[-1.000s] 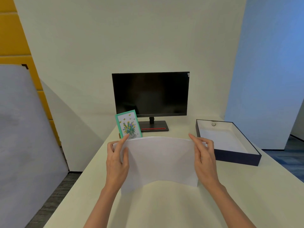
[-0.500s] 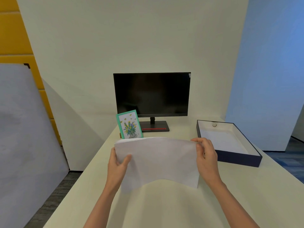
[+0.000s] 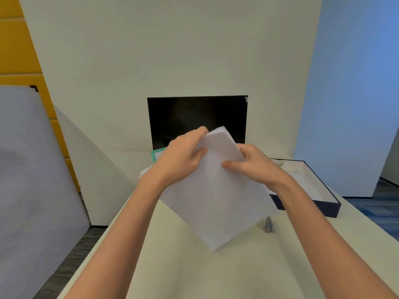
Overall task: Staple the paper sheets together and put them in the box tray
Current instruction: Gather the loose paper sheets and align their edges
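Fingers first — the left hand (image 3: 181, 157) pinches the upper corner of the thin stack of white paper sheets (image 3: 216, 190), the right hand (image 3: 254, 165) clamps its edge, holding it tilted above the pale cream tabletop (image 3: 194, 266), probably squaring edges for stapling. Below the stack's right side lies a small silver metal stapler (image 3: 267, 226) — beyond it, the dark-blue open box tray (image 3: 319, 203). Behind the stack stands a black monitor (image 3: 194, 115).

Near half of the table (image 3: 172, 277) is wide open, plenty of room to pass. The stapler (image 3: 268, 225) sits at right, just near of the box tray (image 3: 323, 206). Far side is crowded: monitor (image 3: 194, 117) and a green-edged card (image 3: 155, 153), with the held paper sheets (image 3: 216, 201) hanging in between.
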Available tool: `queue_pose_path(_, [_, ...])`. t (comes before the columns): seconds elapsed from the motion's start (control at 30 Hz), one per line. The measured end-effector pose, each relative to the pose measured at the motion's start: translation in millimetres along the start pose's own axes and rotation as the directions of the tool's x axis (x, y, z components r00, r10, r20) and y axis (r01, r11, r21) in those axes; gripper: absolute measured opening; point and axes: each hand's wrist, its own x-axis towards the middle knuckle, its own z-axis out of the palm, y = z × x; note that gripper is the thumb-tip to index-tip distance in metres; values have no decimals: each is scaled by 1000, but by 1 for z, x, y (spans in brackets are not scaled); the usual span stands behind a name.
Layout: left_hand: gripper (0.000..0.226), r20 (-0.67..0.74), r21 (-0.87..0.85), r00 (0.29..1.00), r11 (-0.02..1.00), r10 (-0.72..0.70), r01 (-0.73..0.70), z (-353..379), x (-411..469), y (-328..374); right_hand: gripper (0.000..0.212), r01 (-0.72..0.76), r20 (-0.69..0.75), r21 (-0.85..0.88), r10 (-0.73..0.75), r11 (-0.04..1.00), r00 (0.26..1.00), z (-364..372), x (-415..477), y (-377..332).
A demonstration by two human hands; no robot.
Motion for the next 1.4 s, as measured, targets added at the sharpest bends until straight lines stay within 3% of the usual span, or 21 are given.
queue_pose_path(0.07, [15, -21, 140, 1000, 990, -22, 24, -3, 2, 5, 20, -19, -68, 134, 29, 991, 997, 8, -3, 5])
queue_pose_path(0.17, [25, -209, 236, 967, 952, -145, 193, -8, -13, -5, 20, -46, -179, 308, 106, 950, 978, 15, -14, 28])
queue_pose_path(0.27, [29, -385, -51, 854, 932, -349, 358, -1, -35, -22, 21, -63, -234, 408, 171, 911, 957, 23, -26, 50])
queue_pose_path(0.33, [36, -350, -363, 804, 861, -481, 357, 14, -45, -30, 23, -70, -254, 449, 203, 891, 946, 33, -32, 61])
queue_pose_path(0.43, [56, -289, -563, 821, 781, -492, 270, 42, -61, -36, 33, -43, -341, 376, 181, 925, 922, 49, -36, 71])
queue_pose_path(0.53, [68, -312, -542, 838, 808, -448, 231, 59, -68, -37, 63, 42, -485, 198, 60, 979, 872, 53, -35, 67])
queue_pose_path(0.63, [73, -357, -493, 841, 847, -407, 201, 65, -67, -35, 76, 148, -491, 32, -113, 988, 864, 51, -31, 59])
queue_pose_path(0.73, [67, -393, -500, 820, 845, -416, 189, 65, -65, -36, 60, 186, -502, -103, -212, 977, 838, 48, -26, 57])
queue_pose_path(0.97, [40, -459, -490, 780, 853, -426, 178, 62, -60, -40, 27, 183, -569, -117, -217, 976, 793, 42, -19, 57])
queue_pose_path(1.07, [35, -436, -556, 764, 810, -476, 187, 61, -59, -41, 25, 190, -571, -105, -215, 976, 792, 40, -19, 57])
queue_pose_path(1.23, [23, -368, -739, 711, 652, -599, 167, 51, -51, -38, 29, 185, -579, -49, -179, 982, 796, 37, -11, 52])
queue_pose_path(1.4, [28, -389, -701, 678, 678, -624, 222, 44, -21, -48, 35, 127, -565, 28, -89, 992, 820, 24, 15, 33])
